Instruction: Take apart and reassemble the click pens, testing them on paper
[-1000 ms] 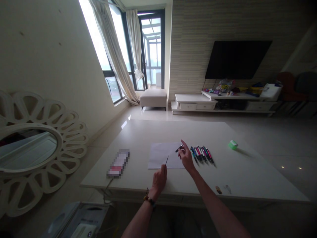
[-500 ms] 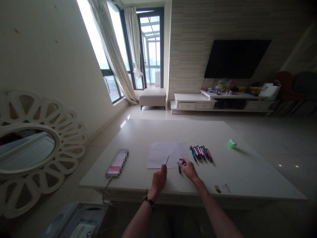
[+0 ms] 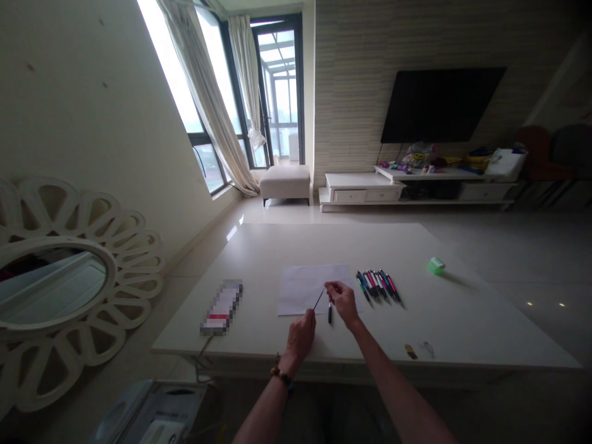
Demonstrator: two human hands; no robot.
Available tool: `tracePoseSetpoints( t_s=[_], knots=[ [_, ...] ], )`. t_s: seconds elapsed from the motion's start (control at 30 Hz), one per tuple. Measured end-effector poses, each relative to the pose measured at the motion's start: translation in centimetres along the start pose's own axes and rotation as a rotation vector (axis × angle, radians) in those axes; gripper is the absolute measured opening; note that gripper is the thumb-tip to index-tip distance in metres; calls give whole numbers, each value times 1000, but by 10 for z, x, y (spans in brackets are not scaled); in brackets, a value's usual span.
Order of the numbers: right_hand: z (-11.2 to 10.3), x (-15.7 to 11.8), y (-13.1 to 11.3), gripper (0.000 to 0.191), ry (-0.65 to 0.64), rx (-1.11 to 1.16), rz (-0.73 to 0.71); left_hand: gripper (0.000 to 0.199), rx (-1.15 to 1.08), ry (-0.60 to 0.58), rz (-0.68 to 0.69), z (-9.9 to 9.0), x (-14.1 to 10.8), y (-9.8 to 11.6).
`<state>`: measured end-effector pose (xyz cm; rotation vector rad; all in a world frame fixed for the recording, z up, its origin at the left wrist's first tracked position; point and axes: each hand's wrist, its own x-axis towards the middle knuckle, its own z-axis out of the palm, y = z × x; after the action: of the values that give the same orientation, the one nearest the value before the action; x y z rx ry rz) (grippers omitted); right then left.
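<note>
My left hand (image 3: 301, 336) is closed around the lower end of a thin dark pen refill (image 3: 319, 299), which slants up to the right over the sheet of paper (image 3: 300, 290). At the refill's upper tip, the thumb and fingers of my right hand (image 3: 341, 299) are pinched together; anything tiny between them is too small to make out. Below those fingers hangs a short black pen barrel part (image 3: 330, 313), seemingly held by the same hand. Several click pens (image 3: 378, 287) in mixed colours lie side by side, right of the paper.
A phone (image 3: 222, 308) with a blurred screen lies on the left of the white table (image 3: 259, 243), its cable running over the front edge. To the right sit a green and white small object (image 3: 436, 266) and, near the front edge, a small dark-and-gold piece (image 3: 411, 351).
My right hand has moved left and up to the refill's tip, and its fingers have drawn together. The black barrel part has shifted slightly left with it. The camera view has shifted slightly.
</note>
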<state>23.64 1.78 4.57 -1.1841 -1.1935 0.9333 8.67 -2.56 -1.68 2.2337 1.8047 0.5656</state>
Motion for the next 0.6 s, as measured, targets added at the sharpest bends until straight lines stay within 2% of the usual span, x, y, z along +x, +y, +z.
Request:
tracePoseSetpoints(
  t_s=[0.07,0.13,0.23,0.4,0.6],
  knots=[
    [-16,9,4,44,21,-19,27,31,3,-12,0,-1,0,1],
    [-31,13,14,41,15,-132,88,31,-1,-23,-17,-1,0,1],
    [-45,11,36,32,-91,-347,224,30,-9,-29,-26,-1,1,2],
    [-44,-3,59,24,-197,-410,299,28,13,4,1,0,1,2],
    [-49,1,55,29,-169,-425,290,29,34,4,8,-1,1,2]
  ],
)
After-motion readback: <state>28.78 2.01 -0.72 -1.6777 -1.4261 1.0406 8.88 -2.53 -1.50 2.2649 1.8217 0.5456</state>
